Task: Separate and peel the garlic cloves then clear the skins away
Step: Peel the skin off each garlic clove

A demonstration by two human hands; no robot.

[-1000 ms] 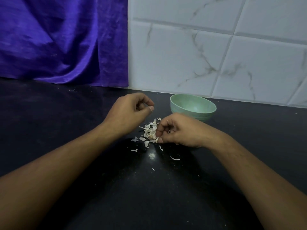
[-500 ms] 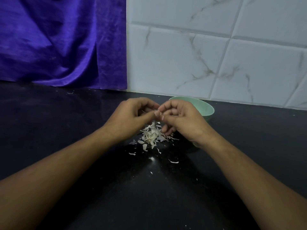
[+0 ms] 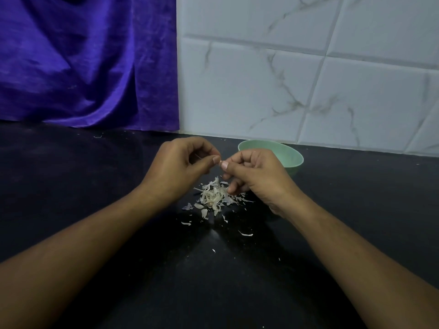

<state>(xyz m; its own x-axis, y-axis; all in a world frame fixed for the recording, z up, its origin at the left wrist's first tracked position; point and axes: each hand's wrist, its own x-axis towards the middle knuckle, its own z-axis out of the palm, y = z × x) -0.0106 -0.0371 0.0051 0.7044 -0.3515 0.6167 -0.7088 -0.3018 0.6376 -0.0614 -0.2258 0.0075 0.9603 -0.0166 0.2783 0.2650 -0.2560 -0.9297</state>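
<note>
The left hand (image 3: 183,167) and right hand (image 3: 257,178) meet just above the counter, both with fingers curled. Each pinches, between thumb and forefinger, the same small pale bit where the thumb tips nearly touch. That bit is most likely a clove (image 3: 221,161), but the fingers hide nearly all of it, so whether it is bare or skinned cannot be told. The right hand's lower fingers hang down to the pile below.

Such a clove should be light, firm and a little slick once bare, while its skin is papery, dry and quick to tear into flakes. The best hold looks to be across the clove's sides with one hand, leaving a tip free for the other hand's nail to lift the skin.

Beneath the hands lies a loose heap of skins (image 3: 213,195), with stray flakes scattered toward the person on the dark counter (image 3: 95,186). These weigh next to nothing, so sweeping them together should serve better than picking.

Behind the right hand a pale green bowl (image 3: 294,160) stands upright, near the tiles (image 3: 308,79). The hand hides its floor, so what it holds cannot be told. A purple curtain (image 3: 83,67) hangs at the back left
</note>
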